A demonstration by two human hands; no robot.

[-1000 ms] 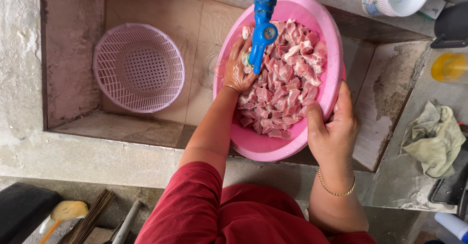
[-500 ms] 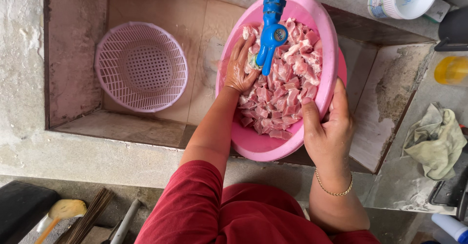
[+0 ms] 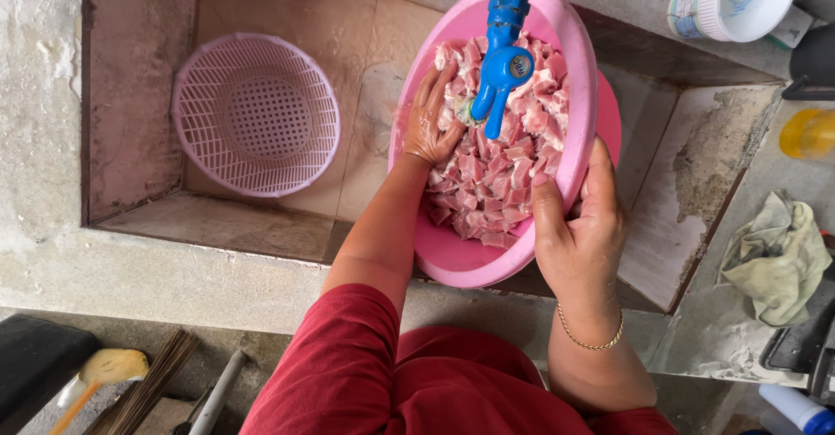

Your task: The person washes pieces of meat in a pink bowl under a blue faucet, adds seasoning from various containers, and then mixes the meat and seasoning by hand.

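A pink basket [image 3: 255,115] sits in the sink [image 3: 139,217], left of the pink bowl [image 3: 461,257]. The left hand [image 3: 432,122] lies spread inside the bowl, fingers pressing into the cut meat [image 3: 496,187] just left of the blue tap [image 3: 502,65]. The right hand [image 3: 578,230] grips the bowl's right rim, thumb inside. A crumpled cloth [image 3: 774,257] lies well right of the bowl.

Person is wearing a dark red short-sleeved top, forearms showing bare — thin gold chain bracelet [image 3: 590,339] hanging on the right wrist.
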